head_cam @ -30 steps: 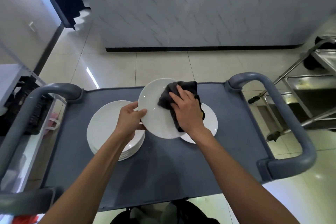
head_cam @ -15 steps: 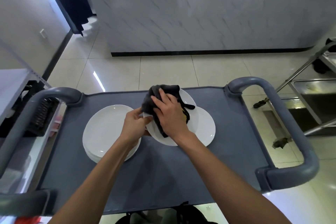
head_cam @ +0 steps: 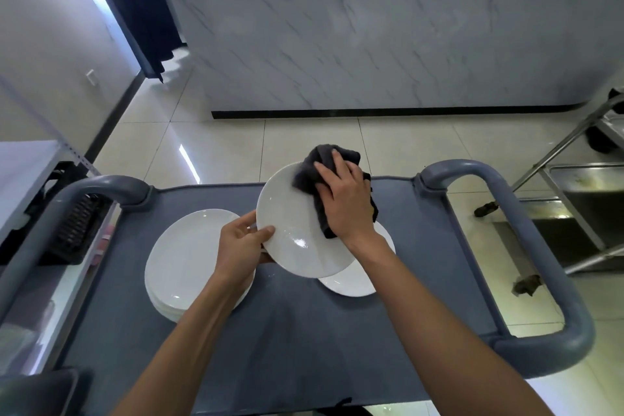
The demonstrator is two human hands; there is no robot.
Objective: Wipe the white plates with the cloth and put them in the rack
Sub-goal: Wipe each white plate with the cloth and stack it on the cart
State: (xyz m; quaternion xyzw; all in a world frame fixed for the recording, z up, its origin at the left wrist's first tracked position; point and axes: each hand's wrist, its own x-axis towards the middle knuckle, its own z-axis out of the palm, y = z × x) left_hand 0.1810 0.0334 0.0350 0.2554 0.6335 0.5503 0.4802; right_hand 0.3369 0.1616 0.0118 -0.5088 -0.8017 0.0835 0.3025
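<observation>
A plate (head_cam: 297, 236) is held tilted above the cart (head_cam: 304, 341), pinched at its 8 o'clock rim by the left hand (head_cam: 243, 243). The cloth (head_cam: 324, 169) is pressed onto its 1 o'clock edge by the right hand (head_cam: 344, 199), fingers spread flat. A stack (head_cam: 189, 257) sits at 9 o'clock, 1 more plate (head_cam: 358, 277) underneath at 4.

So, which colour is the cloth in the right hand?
Dark grey cloth, pressed by the right hand; head view.
</observation>
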